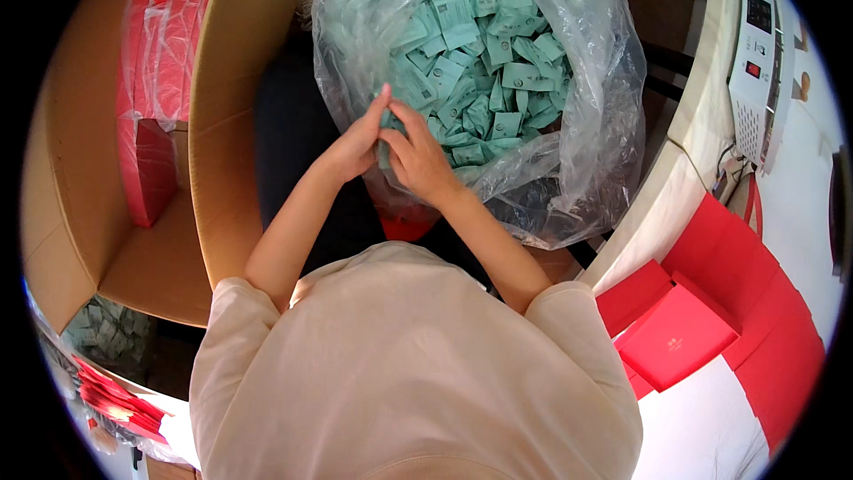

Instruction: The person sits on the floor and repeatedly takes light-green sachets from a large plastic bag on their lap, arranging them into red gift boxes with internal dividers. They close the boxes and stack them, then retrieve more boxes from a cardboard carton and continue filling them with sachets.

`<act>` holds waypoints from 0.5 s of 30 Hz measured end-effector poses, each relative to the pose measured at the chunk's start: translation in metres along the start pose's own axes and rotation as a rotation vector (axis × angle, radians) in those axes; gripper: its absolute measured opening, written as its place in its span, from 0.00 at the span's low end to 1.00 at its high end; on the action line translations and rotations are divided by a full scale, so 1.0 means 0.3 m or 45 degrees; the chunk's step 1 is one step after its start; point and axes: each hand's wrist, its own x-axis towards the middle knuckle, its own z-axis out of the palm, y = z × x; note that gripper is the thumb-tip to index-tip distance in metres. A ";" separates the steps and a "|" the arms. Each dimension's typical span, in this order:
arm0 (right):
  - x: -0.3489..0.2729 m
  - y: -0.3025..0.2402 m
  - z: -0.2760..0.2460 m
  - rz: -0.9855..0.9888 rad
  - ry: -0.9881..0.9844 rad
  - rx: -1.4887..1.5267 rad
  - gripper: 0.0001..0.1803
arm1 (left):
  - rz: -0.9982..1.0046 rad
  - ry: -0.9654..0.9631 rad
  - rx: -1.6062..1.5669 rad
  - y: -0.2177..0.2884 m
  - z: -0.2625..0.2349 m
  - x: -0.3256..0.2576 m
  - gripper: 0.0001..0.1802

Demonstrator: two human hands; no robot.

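A large clear plastic bag stands open in front of me, full of small pale-green sachets. My two hands meet over its near left edge. My left hand is closed, with its thumb and fingers pointing away from me. Against it press the bent fingers of my right hand, from the right. Between them shows a narrow strip of green, seemingly a sachet, mostly hidden by the fingers.
To the left is an open cardboard box containing red boxes in clear wrap. On the right, a white table carries red boxes and a white machine. More green sachets and red packets lie at the lower left.
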 end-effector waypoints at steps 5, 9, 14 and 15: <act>0.053 0.069 0.056 0.395 0.451 0.153 0.17 | 0.206 0.135 -0.070 0.029 -0.009 -0.034 0.17; 0.061 0.242 0.060 0.730 0.248 -0.308 0.17 | 0.335 0.245 -0.091 0.023 0.015 -0.031 0.20; 0.040 0.132 0.020 0.763 0.219 -0.191 0.18 | 0.513 0.296 0.151 -0.027 0.003 0.019 0.43; 0.030 0.077 0.012 0.689 0.214 -0.143 0.17 | 0.516 0.339 0.223 -0.031 0.011 0.017 0.44</act>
